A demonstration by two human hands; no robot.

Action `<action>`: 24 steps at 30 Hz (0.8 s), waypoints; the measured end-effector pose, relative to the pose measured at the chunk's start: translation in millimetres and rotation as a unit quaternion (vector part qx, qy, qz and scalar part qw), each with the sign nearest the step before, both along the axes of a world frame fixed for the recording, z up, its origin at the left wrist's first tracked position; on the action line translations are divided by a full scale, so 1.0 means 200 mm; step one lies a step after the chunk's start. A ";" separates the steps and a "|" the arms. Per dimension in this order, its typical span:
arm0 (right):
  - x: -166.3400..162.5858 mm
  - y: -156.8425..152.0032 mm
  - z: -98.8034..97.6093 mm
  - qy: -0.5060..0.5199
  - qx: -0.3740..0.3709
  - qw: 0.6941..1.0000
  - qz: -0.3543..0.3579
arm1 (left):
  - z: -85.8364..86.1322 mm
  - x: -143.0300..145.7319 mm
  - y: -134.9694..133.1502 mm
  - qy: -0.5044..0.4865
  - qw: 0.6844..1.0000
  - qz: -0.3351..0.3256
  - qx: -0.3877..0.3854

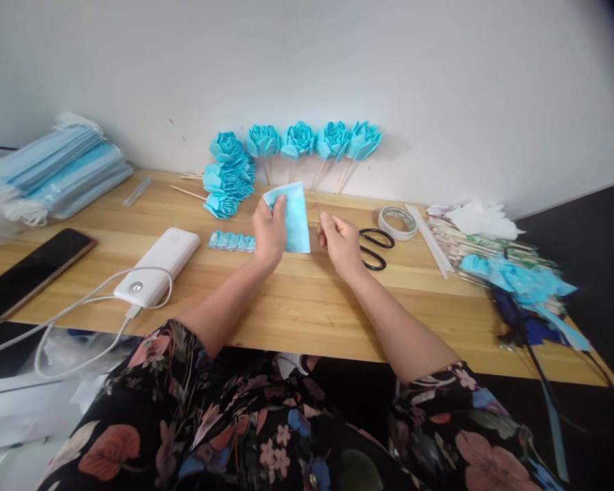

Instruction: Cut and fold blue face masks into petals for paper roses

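My left hand [270, 232] is closed on a light-blue sheet of fabric [299, 221], its thumb pressed on the near face. The sheet stands upright above the table, to the right of that hand. A little to its right, my right hand [340, 244] is closed in a pinch; whatever is between its fingertips, if anything, cannot be made out. Black-handled scissors [376, 264] lie beside my right wrist, their blades hidden behind the hand. Left of my left hand rests a row of folded blue pieces [230, 241], partly covered by the hand.
Blue fabric flowers [299, 140] on sticks line the wall, with more piled at left [228, 179]. Face masks [71, 170], a phone [35, 273] and a cabled white power bank [158, 266] occupy the left. Tape [396, 224], white strips [430, 240] and blue scraps [516, 278] lie right.
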State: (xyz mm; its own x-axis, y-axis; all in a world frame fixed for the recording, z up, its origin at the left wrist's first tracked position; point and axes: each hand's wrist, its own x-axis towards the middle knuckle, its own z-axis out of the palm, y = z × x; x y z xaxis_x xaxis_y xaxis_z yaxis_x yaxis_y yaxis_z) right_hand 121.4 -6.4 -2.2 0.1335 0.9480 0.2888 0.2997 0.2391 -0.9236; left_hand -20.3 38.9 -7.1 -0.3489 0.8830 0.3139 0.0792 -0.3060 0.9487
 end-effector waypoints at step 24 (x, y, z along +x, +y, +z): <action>0.03 0.00 0.04 0.005 0.005 1.000 -0.008 | -0.02 0.08 -0.12 0.021 0.989 -0.139 -0.055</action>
State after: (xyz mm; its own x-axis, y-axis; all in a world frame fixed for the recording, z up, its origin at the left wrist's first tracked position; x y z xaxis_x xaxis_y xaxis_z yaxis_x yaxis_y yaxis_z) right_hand 127.4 -5.9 6.2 0.1527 0.9425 0.2972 0.2938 0.2438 -0.9242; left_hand -3.7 14.7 -11.8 -0.0776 0.9725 0.2195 0.0464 -0.2164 0.9752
